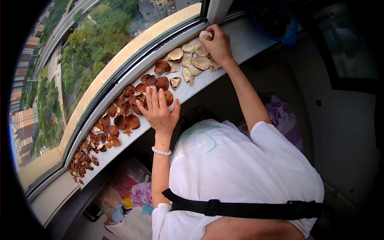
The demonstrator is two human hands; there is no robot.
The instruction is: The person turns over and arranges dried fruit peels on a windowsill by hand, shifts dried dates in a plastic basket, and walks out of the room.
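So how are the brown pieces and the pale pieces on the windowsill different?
The brown pieces are reddish-brown, while the pale pieces are creamy. The brown pieces run in a long band, with tiny bits at one end; the pale pieces make a shorter patch of mostly broad ones. The left hand spreads over brown pieces, while the right hand pinches a pale one. Both groups lie along the same windowsill.

No word, label, brand, number or sign can be read here. The shirt (244,172) bears a teal curved mark (215,143) (whether a drawing or part of a letter, I cannot tell). The strap (250,210) shows plain black, and the buildings (26,128) outside are too small, the bags (142,195) too blurred, for any lettering to be made out.
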